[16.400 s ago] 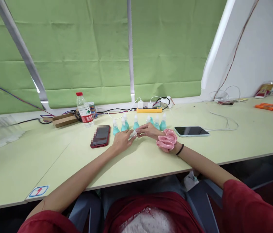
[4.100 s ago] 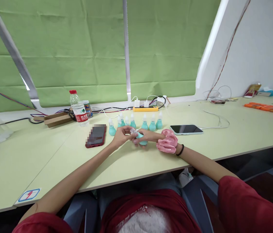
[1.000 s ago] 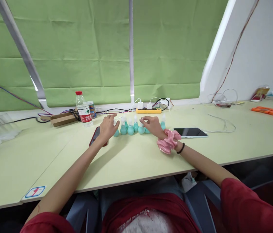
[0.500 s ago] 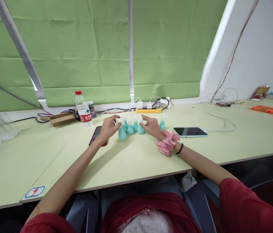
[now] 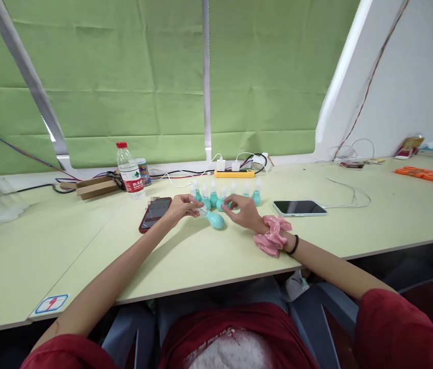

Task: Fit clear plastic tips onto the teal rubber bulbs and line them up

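Teal and bulb-shaped at one end, clear and narrow at the other, the small squeeze bottle (image 5: 212, 218) lies tipped over between the two hands. Its long axis runs nearly level, neck toward the bench's left end, bulb toward the right. The left hand (image 5: 181, 207) pinches the clear neck with its fingertips; the right hand (image 5: 242, 211), a pink scrunchie (image 5: 272, 237) on its wrist, has fingers curled beside the bulb, and whether they grip it cannot be told. Behind them a row of matching bottles (image 5: 222, 193) stands upright. All this sits mid-depth on a pale green bench (image 5: 208, 256), with a red phone (image 5: 155, 213) left of it and a green blind (image 5: 124, 77) behind the far edge.
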Demonstrator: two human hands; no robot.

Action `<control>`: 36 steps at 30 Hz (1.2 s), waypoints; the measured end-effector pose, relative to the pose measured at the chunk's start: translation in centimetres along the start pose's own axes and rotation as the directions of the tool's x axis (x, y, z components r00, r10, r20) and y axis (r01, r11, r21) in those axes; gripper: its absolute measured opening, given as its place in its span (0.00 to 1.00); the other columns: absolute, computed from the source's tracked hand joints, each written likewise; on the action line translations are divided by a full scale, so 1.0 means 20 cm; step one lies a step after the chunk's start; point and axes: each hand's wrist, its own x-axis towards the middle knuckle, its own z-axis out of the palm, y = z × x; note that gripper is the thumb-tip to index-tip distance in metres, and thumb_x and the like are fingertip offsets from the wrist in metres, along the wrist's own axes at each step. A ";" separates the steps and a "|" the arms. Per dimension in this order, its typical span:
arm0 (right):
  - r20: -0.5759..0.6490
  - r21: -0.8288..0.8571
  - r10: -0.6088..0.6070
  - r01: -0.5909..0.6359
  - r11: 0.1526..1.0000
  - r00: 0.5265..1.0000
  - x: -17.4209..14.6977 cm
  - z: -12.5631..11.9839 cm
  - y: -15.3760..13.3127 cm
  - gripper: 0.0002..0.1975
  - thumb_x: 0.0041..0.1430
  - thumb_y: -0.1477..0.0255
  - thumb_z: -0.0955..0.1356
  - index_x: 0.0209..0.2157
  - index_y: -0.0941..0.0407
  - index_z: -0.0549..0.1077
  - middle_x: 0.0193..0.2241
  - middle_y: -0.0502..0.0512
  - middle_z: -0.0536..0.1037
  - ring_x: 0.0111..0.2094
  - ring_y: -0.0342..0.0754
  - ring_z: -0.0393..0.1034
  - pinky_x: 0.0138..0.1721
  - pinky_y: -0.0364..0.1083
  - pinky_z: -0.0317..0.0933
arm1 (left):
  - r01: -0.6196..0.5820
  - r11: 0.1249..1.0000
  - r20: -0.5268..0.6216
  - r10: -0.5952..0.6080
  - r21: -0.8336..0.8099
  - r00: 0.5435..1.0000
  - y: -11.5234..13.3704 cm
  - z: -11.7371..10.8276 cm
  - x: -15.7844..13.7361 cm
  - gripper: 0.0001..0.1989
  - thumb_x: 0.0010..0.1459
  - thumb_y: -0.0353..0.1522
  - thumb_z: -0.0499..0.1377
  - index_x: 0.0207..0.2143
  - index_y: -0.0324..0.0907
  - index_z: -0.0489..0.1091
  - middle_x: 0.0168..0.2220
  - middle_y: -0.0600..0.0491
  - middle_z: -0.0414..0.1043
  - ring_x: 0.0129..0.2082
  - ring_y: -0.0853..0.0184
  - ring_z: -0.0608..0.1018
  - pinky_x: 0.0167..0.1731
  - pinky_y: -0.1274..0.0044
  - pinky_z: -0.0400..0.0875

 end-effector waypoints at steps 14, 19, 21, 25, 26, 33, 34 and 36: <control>0.284 -0.115 0.039 -0.006 0.993 0.958 -0.05 0.04 -0.07 0.10 0.47 0.69 0.64 0.32 0.58 0.67 0.32 0.54 0.67 0.33 0.44 0.63 0.33 0.42 0.56 | 0.150 0.980 0.131 -0.133 -0.131 0.982 -0.11 0.01 0.02 0.16 0.37 0.34 0.64 0.29 0.32 0.71 0.27 0.47 0.73 0.26 0.68 0.75 0.31 0.77 0.72; 0.374 -0.108 0.053 -0.014 0.994 0.926 -0.04 0.03 -0.04 0.15 0.45 0.71 0.63 0.39 0.58 0.65 0.33 0.54 0.71 0.34 0.46 0.64 0.34 0.43 0.55 | 0.055 0.997 0.184 -0.065 0.062 0.981 -0.14 0.04 0.01 0.16 0.34 0.36 0.65 0.25 0.33 0.72 0.21 0.50 0.73 0.20 0.70 0.74 0.28 0.75 0.71; 0.440 -0.151 0.032 0.039 0.988 0.897 -0.05 0.02 -0.04 0.14 0.47 0.70 0.62 0.38 0.57 0.66 0.32 0.54 0.72 0.34 0.48 0.65 0.34 0.44 0.55 | 0.012 0.989 0.179 -0.038 0.146 0.983 -0.14 0.05 0.00 0.16 0.32 0.36 0.65 0.24 0.33 0.72 0.19 0.51 0.72 0.19 0.69 0.73 0.26 0.75 0.71; 0.500 -0.220 0.033 0.090 0.971 0.865 -0.04 0.02 -0.06 0.12 0.50 0.68 0.61 0.34 0.58 0.70 0.31 0.55 0.73 0.33 0.49 0.66 0.31 0.44 0.55 | -0.052 0.965 0.139 0.016 0.257 0.990 -0.13 0.07 0.00 0.14 0.33 0.36 0.65 0.22 0.34 0.71 0.19 0.52 0.72 0.19 0.68 0.73 0.25 0.76 0.70; 0.505 -0.233 0.045 0.086 0.969 0.862 -0.04 0.02 -0.06 0.12 0.50 0.68 0.61 0.34 0.58 0.70 0.30 0.55 0.73 0.32 0.49 0.66 0.30 0.43 0.55 | -0.068 0.956 0.133 0.031 0.285 0.991 -0.13 0.08 0.00 0.14 0.33 0.36 0.64 0.22 0.34 0.71 0.18 0.52 0.71 0.19 0.68 0.73 0.24 0.76 0.70; 0.473 -0.326 0.149 0.016 0.945 0.868 -0.04 0.04 -0.03 0.11 0.49 0.66 0.61 0.29 0.57 0.71 0.26 0.57 0.73 0.29 0.50 0.66 0.27 0.44 0.55 | -0.221 0.730 0.085 0.219 0.647 0.972 -0.10 0.10 -0.02 0.10 0.40 0.35 0.59 0.19 0.36 0.71 0.16 0.54 0.69 0.19 0.70 0.70 0.21 0.80 0.63; 0.464 -0.340 0.171 -0.004 0.940 0.869 -0.04 0.05 -0.02 0.11 0.49 0.66 0.61 0.28 0.58 0.71 0.26 0.57 0.73 0.28 0.50 0.66 0.26 0.44 0.55 | -0.239 0.671 0.084 0.254 0.702 0.963 -0.10 0.09 -0.02 0.09 0.41 0.35 0.59 0.19 0.36 0.71 0.16 0.55 0.68 0.19 0.71 0.69 0.21 0.80 0.62; 0.454 -0.351 0.209 -0.041 0.935 0.866 -0.04 0.05 0.00 0.11 0.48 0.67 0.61 0.28 0.58 0.71 0.25 0.57 0.73 0.29 0.50 0.66 0.27 0.44 0.55 | -0.264 0.597 0.107 0.285 0.758 0.953 -0.10 0.09 -0.02 0.09 0.40 0.35 0.59 0.20 0.37 0.71 0.17 0.55 0.69 0.20 0.71 0.68 0.22 0.80 0.61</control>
